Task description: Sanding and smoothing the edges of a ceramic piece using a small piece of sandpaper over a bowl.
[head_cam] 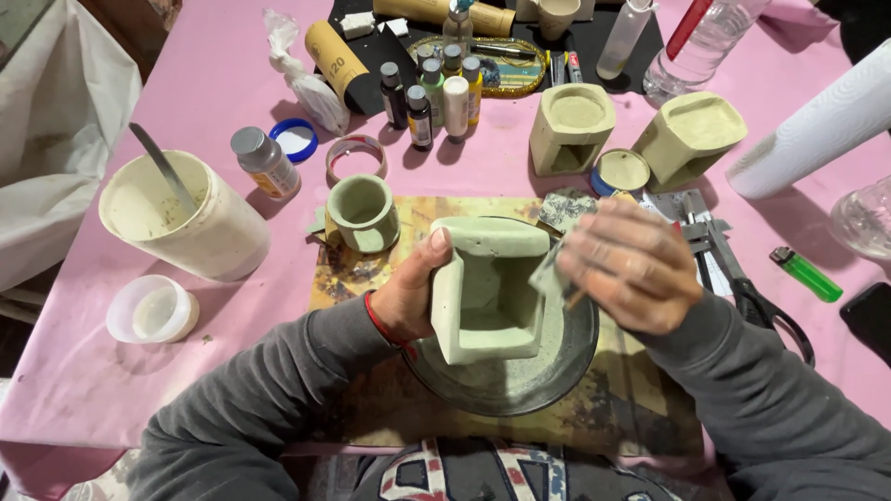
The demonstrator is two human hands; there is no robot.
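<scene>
Item: square pale-green cast vessel [487,288], hollow, tipped on its side with the opening toward the viewer, held over a dark round dish [520,371] dusted with grey powder, on a stained work board [371,269] at the near centre of the pink tabletop [213,93]. Left hand [408,297]: fingers wrapped round the vessel's left wall, thumb on the top rim. Right hand [631,264]: fingers pinching a small scrap of abrasive sheet [549,269] against the vessel's right edge. Risks, as judged: the thin cast walls could chip or crack under hard rubbing; the one-sided grip could let the vessel slip onto the dish; dust may spill past the dish rim. Nearby: round green cup [362,211] to the left; scissors [742,278] close on the right, exposed to a stray elbow.
</scene>
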